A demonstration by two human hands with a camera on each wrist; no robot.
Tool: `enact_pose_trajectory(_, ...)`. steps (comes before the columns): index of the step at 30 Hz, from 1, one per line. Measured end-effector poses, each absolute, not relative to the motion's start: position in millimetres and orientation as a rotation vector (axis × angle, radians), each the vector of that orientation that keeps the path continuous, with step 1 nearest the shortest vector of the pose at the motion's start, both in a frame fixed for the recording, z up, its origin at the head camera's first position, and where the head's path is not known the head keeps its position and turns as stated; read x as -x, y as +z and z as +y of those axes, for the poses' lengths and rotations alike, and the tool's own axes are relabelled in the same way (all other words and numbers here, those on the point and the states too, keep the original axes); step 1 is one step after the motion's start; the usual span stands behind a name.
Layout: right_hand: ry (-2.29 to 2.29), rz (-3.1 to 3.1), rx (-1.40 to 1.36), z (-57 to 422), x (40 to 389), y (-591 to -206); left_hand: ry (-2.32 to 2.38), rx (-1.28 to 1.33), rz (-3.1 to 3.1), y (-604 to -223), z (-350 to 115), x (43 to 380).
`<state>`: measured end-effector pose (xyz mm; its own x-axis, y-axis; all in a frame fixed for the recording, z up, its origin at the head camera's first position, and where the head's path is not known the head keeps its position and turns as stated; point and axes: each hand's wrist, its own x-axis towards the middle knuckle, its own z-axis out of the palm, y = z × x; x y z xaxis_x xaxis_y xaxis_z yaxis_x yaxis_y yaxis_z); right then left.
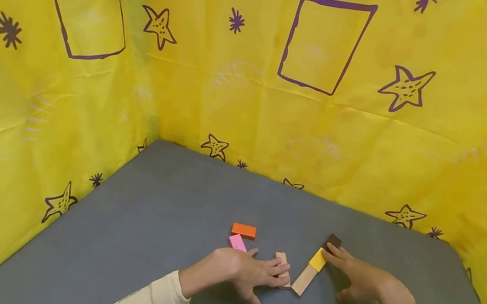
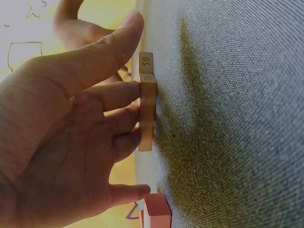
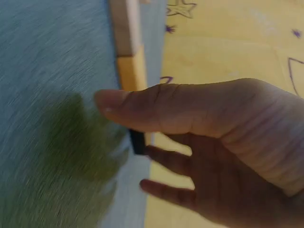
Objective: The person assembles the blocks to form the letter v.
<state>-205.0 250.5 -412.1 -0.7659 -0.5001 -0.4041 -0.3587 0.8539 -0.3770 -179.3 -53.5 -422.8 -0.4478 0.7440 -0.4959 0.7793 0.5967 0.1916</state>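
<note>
My left hand [image 1: 252,276] lies with fingers spread, several fingertips touching a plain wooden block [image 1: 281,258]. In the left wrist view its little finger reaches the pink block [image 2: 158,211]; the thumb stands apart. A second plain block [image 1: 303,280] forms a slanted line with a yellow block [image 1: 317,261] and a dark brown block [image 1: 333,239]. The near ends of the two plain blocks meet or nearly meet, like a V. My right hand [image 1: 359,277] has its extended fingertips at the yellow and dark brown blocks. Its thumb partly hides that line in the right wrist view.
An orange block [image 1: 244,231] lies just beyond the pink one on the grey tabletop [image 1: 199,193]. Yellow cloth walls [image 1: 213,99] with purple stars and frames rise behind and at both sides. Printed marks show on the plain block ends.
</note>
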Motion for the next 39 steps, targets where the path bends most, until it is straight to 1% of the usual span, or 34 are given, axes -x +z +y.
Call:
enact_pose_trajectory(4, -0.351, 2.567, 0.717, 254, 206, -414, -0.066, -1.186, 2.279, -421, -56, 181)
enact_pose_trajectory(10, -0.327, 2.633, 0.936, 259, 210, -418, -0.068, -1.189, 2.268, -422, -56, 182)
enact_pose_trajectory(17, -0.2, 2.655, 1.011, 265, 217, -420, -0.08, -1.2, 2.28, -425, -52, 182)
enact_pose_trajectory(23, -0.178, 2.645, 1.101, 274, 217, -423, -0.069, -1.177, 2.268, -424, -53, 183)
enact_pose_trajectory(32, -0.278, 2.612, 1.154, 274, 215, -432, -0.083, -1.176, 2.272, -424, -54, 184)
enact_pose_trajectory(39, -0.3, 2.587, 1.072, 273, 214, -432, -0.065, -1.176, 2.264, -425, -54, 181)
